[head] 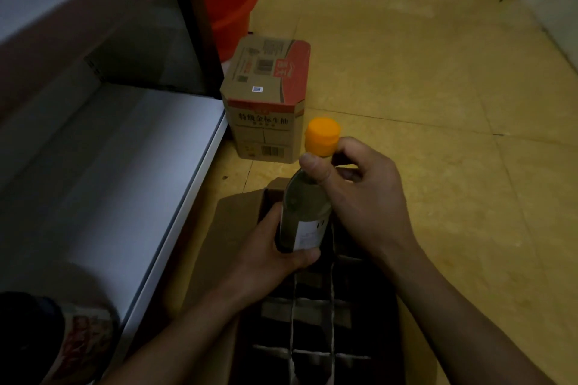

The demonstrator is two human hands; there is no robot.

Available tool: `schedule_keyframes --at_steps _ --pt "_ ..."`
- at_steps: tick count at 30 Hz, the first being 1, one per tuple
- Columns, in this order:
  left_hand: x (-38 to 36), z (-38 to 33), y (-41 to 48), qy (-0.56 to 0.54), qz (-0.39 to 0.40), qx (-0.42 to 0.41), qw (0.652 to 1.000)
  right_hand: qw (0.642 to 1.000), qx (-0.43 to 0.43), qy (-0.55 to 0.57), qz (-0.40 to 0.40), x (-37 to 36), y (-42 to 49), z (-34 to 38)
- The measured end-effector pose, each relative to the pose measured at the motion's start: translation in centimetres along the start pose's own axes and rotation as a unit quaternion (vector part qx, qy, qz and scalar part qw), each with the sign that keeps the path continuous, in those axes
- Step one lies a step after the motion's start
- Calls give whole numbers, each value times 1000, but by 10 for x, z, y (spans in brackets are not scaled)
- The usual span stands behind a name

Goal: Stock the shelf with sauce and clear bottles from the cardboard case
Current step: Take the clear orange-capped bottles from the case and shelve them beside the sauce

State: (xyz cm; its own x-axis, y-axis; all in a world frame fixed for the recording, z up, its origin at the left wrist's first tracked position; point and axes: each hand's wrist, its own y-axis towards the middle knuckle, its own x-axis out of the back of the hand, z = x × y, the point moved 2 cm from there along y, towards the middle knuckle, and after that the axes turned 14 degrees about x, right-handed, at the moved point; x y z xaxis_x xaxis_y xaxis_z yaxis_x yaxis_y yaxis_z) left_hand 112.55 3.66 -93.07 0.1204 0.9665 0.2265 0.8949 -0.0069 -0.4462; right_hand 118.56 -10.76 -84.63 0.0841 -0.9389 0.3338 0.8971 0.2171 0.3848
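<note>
The clear bottle (305, 209) is held over the far end of the open cardboard case (233, 219). It leans slightly, with its orange cap (322, 136) toward the top of my view. I read both hands as grasping it. The left hand (269, 250) wraps around the lower body near the base, fingers behind and thumb across the front under the white label. The right hand (366, 197) pinches the neck just under the cap, thumb in front and the other fingers curled behind.

Below the bottle I can see the case's paper dividers (333, 306) forming dark cells. The light is too dim for me to tell what is in them. The case sits on the yellow floor (422, 87), just beside the white lower board of the shelf (109, 181) on the left.

A dark bottle with a printed label (62, 341) stands at the near end of that board. Beyond the open case is a closed printed carton (266, 97), close to the shelf's corner, and a red bucket (231, 6) stands behind it.
</note>
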Motion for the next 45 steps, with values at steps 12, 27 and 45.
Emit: schedule_keyframes --at_steps 12,27,45 --pt "-11 -19 7 -64 -60 -64 994 996 -39 11 74 -14 -22 -15" --pt "17 -35 -5 -74 187 54 978 970 -77 219 71 5 -15 -5" --pt "-5 -26 -6 -136 7 9 991 981 -99 139 95 2 -20 -19"
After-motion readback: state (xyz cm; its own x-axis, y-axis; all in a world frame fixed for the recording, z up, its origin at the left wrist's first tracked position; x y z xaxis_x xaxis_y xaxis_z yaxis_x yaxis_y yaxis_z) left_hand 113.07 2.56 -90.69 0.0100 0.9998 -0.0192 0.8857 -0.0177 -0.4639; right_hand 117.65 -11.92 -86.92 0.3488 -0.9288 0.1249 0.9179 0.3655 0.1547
